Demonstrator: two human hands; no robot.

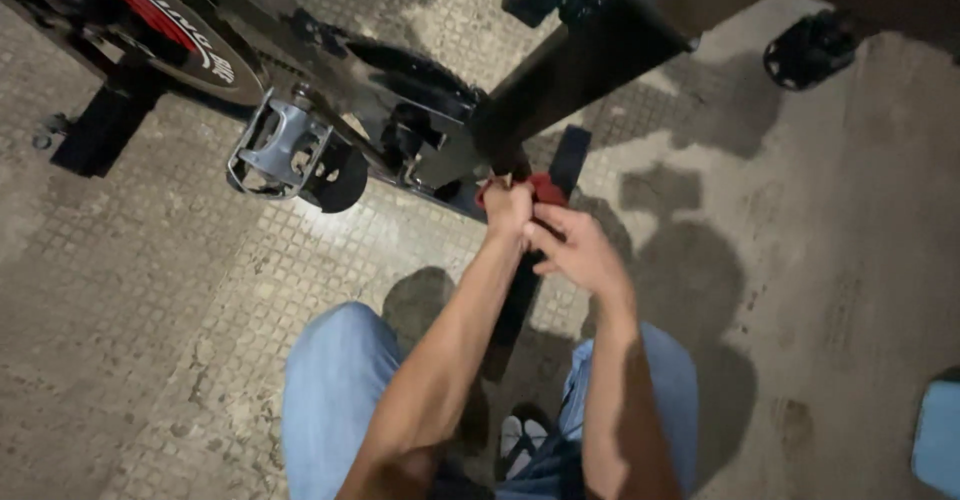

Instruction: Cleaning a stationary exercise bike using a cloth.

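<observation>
while the left hand [507,207] is closed tight round the small red knob [545,189] low on the black steel exercise bike frame [575,65], the right hand [575,250] pinches it with half-curled fingers. looks mid-adjustment, knob's still seated, nothing's come off yet.

I take this for a garage or a bare utility room at home, not a fitted gym. The concrete floor [150,290] is stained and stamped with a small square pattern. A black exercise bike [420,110] stands at 12 o'clock, its metal pedal [275,150] at 10 o'clock (lighting is dim, with hard shadows).
</observation>
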